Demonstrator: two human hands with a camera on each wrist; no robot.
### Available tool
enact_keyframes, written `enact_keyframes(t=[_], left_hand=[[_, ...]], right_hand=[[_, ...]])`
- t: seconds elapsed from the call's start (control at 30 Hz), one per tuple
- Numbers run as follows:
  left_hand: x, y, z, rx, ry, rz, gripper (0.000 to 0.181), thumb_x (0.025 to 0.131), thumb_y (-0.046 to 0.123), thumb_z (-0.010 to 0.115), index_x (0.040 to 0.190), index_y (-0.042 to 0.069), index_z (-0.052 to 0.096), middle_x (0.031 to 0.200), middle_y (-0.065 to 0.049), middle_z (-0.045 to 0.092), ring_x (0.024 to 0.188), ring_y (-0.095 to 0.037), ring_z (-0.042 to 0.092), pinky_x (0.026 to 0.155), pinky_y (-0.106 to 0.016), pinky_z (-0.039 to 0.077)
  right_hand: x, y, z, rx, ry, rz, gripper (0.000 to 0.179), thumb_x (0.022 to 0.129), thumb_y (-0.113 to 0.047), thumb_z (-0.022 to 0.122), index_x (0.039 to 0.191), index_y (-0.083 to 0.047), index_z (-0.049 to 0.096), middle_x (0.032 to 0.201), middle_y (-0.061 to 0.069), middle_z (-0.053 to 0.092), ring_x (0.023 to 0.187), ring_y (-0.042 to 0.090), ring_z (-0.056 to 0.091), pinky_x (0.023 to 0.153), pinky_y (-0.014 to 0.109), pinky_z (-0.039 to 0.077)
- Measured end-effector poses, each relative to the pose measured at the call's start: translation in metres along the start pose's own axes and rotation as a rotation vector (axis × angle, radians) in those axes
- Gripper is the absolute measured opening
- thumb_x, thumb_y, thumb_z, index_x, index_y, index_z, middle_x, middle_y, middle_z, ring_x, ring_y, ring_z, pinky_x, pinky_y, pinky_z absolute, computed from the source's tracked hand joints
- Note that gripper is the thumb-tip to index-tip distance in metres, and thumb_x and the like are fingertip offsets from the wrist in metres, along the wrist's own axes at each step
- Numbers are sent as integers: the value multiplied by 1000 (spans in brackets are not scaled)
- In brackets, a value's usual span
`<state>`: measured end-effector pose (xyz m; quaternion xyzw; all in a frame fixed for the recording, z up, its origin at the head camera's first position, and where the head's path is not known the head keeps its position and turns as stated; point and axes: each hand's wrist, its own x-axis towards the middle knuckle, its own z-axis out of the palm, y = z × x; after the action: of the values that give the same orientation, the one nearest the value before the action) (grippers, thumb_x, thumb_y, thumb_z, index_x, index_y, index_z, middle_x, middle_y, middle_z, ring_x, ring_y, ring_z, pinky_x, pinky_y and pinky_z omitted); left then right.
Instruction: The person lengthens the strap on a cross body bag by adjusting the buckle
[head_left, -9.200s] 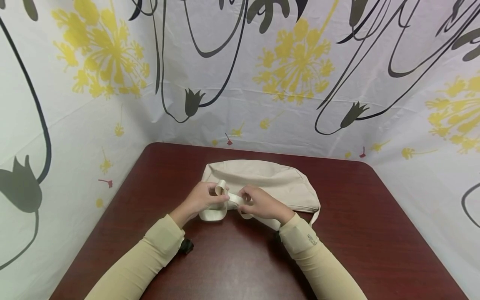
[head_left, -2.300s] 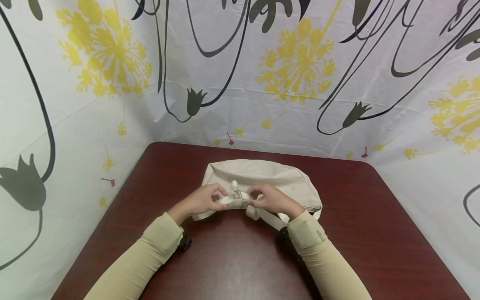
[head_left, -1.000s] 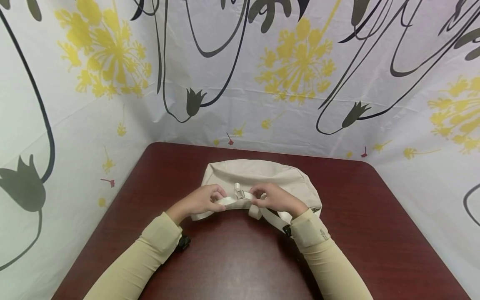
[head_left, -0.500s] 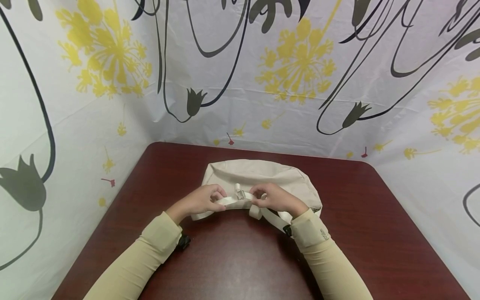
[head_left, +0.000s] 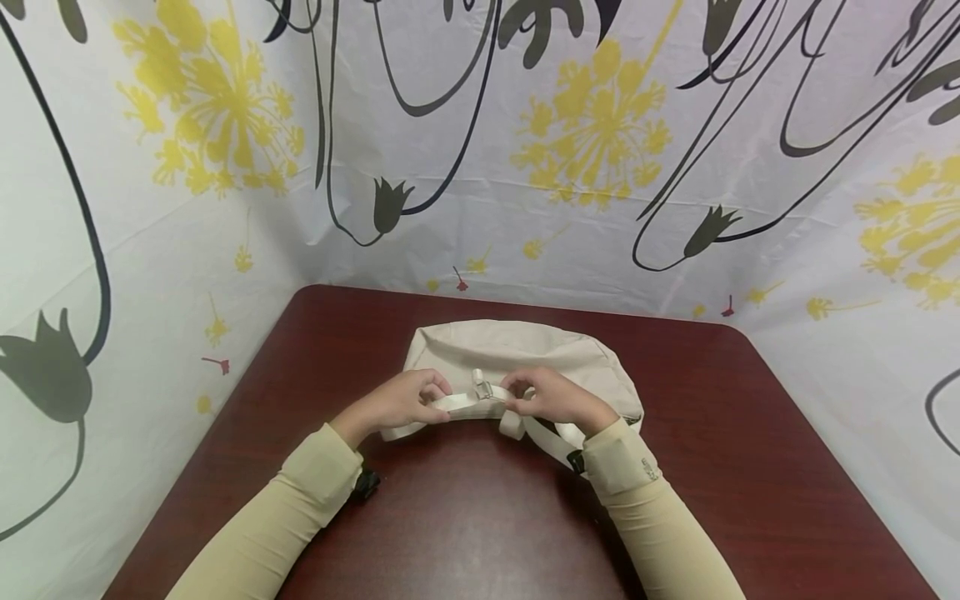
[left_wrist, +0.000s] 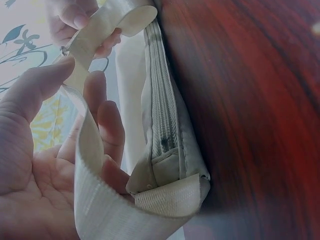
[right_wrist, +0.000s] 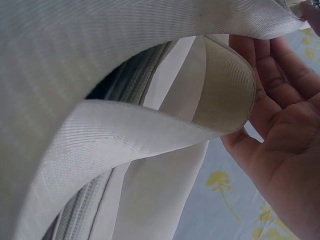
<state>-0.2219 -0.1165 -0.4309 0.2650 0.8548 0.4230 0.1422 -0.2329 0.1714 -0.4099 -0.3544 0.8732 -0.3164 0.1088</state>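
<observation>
A cream shoulder bag (head_left: 517,346) lies on the table, its zipper (left_wrist: 162,95) running along the near side in the left wrist view. Its webbing strap (head_left: 455,402) spans between both hands. My left hand (head_left: 397,402) pinches the strap between thumb and fingers, left of a small metal buckle (head_left: 483,389). Just right of that buckle, my right hand (head_left: 553,398) pinches the strap too. A short strap end stands up at the buckle. In the right wrist view a slack strap loop (right_wrist: 110,132) hangs under the right hand (right_wrist: 290,125); its fingertips are partly hidden.
The dark red table (head_left: 480,517) extends around the bag on all sides. White patterned cloth (head_left: 465,150) hangs behind and at both sides. Black wrist devices (head_left: 365,485) sit under the sleeves.
Earlier the strap was bunched in a loop at the left hand; now it runs between the hands with the buckle showing. Over the last second the hands have barely moved.
</observation>
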Motion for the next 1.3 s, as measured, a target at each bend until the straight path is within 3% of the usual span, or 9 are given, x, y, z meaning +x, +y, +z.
enact_keyframes(t=[0.63,1.1,1.3], left_hand=[[-1,3,0,11,-6,-17,32,81,20,77,106,9,61,110,-10,69,102,-23,60,93,-44,45],[2,-3,1,5,-11,-20,31,82,21,77,107,10,61,111,-8,69,100,-20,59,91,-40,45],[2,-3,0,8,-8,-25,33,82,22,77,107,10,61,109,-6,70,97,-18,58,88,-38,45]], right_hand=[[2,5,2,-19,-9,17,16,86,-13,68,101,-10,66,82,-6,65,78,7,59,79,36,51],[-1,3,-1,-12,3,10,16,87,-13,68,101,-8,66,81,-5,65,78,7,58,79,38,51],[-3,3,-3,-39,10,5,14,87,-13,68,100,-9,66,79,-6,64,76,6,57,74,28,48]])
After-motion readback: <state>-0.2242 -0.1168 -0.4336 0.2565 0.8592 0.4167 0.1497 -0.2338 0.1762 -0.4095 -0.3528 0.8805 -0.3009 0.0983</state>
